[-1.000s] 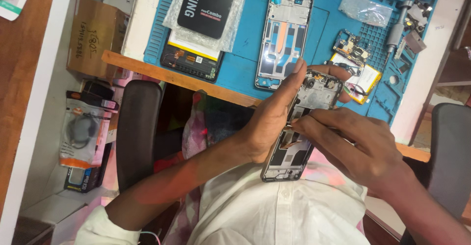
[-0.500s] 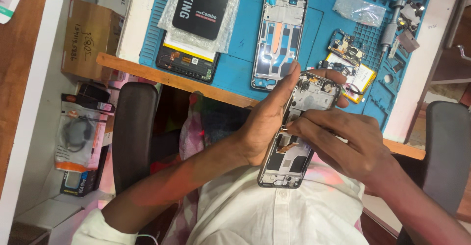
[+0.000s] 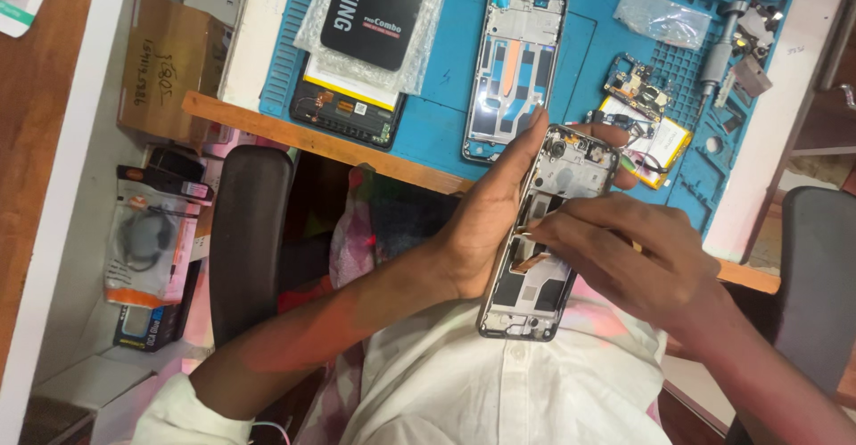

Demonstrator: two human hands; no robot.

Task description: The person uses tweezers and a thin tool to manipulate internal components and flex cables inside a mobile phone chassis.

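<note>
A flat black rectangular package with white print, sealed in a clear bubble sleeve (image 3: 379,8), lies at the top centre of the frame. Just below it, partly covered, sits a dark phone screen panel with a yellow strip (image 3: 343,106). A brown cardboard box (image 3: 165,66) stands at upper left. At lower left lies a clear plastic blister pack with an orange card (image 3: 147,244). A small clear plastic bag (image 3: 664,15) rests at upper right.

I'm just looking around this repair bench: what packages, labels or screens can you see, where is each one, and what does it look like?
Black flat package: top of the blue mat, in a clear wrapper, white lettering.
Phone display panel: under that package, dark, yellow-edged.
Cardboard box: left of the bench, brown, handwritten marks.
Hanging accessory pack: lower left, clear plastic, orange bottom edge.
Clear plastic bag: upper right on the mat.
</note>
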